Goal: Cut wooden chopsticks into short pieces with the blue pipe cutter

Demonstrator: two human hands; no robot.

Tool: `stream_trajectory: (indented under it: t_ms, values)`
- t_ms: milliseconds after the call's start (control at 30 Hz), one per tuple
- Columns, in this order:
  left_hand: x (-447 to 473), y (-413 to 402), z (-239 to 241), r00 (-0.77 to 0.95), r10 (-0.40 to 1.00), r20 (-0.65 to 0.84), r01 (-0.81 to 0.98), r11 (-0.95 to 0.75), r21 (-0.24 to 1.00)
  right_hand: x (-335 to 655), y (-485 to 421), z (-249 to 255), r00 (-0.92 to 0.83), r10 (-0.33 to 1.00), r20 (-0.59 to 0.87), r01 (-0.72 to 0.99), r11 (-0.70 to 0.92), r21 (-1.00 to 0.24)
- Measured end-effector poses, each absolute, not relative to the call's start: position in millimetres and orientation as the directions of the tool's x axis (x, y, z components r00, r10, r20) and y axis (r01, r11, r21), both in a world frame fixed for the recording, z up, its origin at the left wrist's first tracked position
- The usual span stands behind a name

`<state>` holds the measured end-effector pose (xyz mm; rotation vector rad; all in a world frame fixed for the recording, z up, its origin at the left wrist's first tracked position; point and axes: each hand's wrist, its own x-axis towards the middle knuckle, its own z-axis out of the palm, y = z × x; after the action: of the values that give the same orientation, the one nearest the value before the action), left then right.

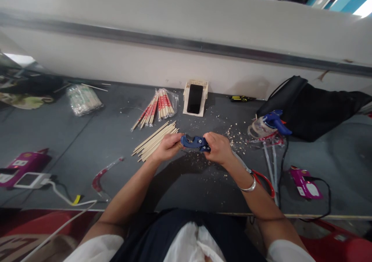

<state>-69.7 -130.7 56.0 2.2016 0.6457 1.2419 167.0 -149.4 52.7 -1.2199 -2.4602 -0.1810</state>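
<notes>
My right hand point(218, 149) is closed round the handle of a blue cutter tool point(194, 141), held just above the grey table. At the tool's jaw end my left hand point(168, 146) has its fingers pinched together; whatever is between them is too small to name. A loose bundle of bare wooden sticks point(154, 140) lies just left of my left hand. Wood chips point(232, 132) are scattered around and beyond both hands. A silver bangle point(248, 186) sits on my right wrist.
A bag of red-wrapped sticks point(158, 107), a phone in a wooden stand point(195, 98) and another stick bag point(83, 98) lie further back. A blue glue gun point(276, 121), black bag point(310, 106) and red-handled tool point(265, 180) are right. Pink devices point(21, 165) point(305, 182) flank both sides.
</notes>
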Motion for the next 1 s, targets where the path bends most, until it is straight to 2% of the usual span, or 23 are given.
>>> stream_trajectory:
  t_ms: [233,400,567,633,700,867,1000]
  values:
    - [-70.7,-131.0,54.8,0.482,0.635,0.603,0.136,-0.734,0.665,169.4,-148.6,44.9,-0.548,0.716,0.433,0.78,0.624,-0.044]
    - [-67.0,-132.0,53.0,0.425,0.649,0.631,0.083,-0.722,0.687,168.1,-145.5,40.1,-0.532,0.655,0.537,0.753,0.655,-0.053]
    - [-61.0,-133.1,48.8,0.409,0.692,0.595,0.0,-0.652,0.758,164.2,-144.0,34.1,-0.297,0.694,0.656,0.758,0.589,-0.28]
    - [-58.8,-134.5,47.5,0.378,0.729,0.571,-0.033,-0.606,0.795,163.4,-143.0,32.9,-0.226,0.722,0.654,0.739,0.564,-0.368]
    - [-56.9,-135.9,47.3,0.351,0.769,0.533,-0.067,-0.548,0.834,163.2,-142.0,32.8,-0.217,0.743,0.633,0.731,0.554,-0.399]
    - [-56.5,-137.3,50.3,0.381,0.797,0.469,-0.13,-0.456,0.88,163.3,-142.2,35.1,-0.391,0.675,0.625,0.718,0.649,-0.251]
    - [-59.7,-136.7,53.0,0.407,0.809,0.424,-0.045,-0.446,0.894,163.4,-143.0,37.0,-0.482,0.669,0.566,0.729,0.665,-0.165]
